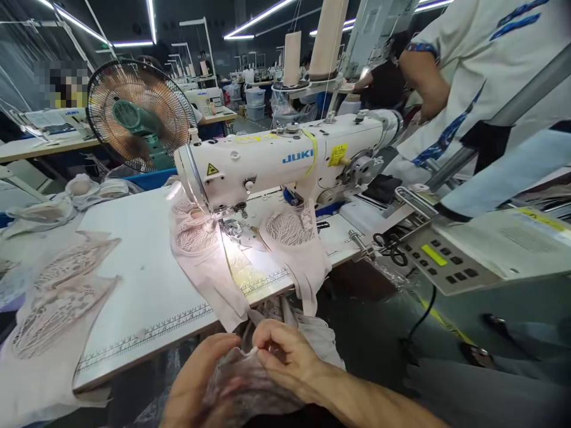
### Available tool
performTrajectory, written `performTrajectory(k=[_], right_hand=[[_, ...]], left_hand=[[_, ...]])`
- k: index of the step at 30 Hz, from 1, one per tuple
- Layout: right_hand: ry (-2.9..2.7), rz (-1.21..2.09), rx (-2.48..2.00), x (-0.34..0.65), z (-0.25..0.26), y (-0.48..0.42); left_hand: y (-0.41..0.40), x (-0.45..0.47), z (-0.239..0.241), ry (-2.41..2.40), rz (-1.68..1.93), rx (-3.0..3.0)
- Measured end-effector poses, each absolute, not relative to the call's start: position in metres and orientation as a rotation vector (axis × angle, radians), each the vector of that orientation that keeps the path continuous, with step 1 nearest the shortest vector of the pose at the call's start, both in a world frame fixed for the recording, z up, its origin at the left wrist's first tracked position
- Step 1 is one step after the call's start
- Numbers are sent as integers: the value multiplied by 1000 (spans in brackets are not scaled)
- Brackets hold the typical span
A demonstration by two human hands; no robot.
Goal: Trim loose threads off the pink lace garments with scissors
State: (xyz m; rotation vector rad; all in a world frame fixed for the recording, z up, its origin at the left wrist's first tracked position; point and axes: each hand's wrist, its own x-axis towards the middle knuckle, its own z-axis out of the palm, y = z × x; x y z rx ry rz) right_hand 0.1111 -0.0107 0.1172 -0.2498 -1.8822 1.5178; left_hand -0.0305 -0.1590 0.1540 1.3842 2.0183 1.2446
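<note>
At the bottom centre of the frame both hands close on a pale lace piece [250, 380] held in the lap, below the table [147, 297] edge. The left hand [200, 386] lies under and left of the bundle, fingers curled up into the cloth. The right hand [285, 356] comes in from the lower right and pinches the top edge of the piece between thumb and fingertips, just beside the left fingers; the two hands nearly touch. The fabric bunches between them, and it seems to run on upward into the pink strip [209, 267] that hangs over the table edge, though the join is hard to make out.

Above the hands, in the middle of the frame, stands a white sewing machine [285, 160], with a lit patch under its needle. A second lace cup [294, 238] drapes off the table to the right of the strip. More lace pieces [57, 297] lie flat at the left edge. A fan [138, 113] stands at the upper left, behind the table. A control panel [441, 261] sits at the right, with scissors [390, 246] just beside it. Another person [482, 65] in a white and blue top stands at the upper right.
</note>
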Motion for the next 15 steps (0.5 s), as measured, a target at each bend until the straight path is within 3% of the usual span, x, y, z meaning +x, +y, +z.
performTrajectory(k=[9, 15], right_hand=[[-1622, 1886, -609, 111, 116, 2], [-2028, 1560, -391, 110, 90, 19]], left_hand=[[-89, 14, 161, 1802, 1497, 674], [-81, 3, 173, 1664, 1616, 395]])
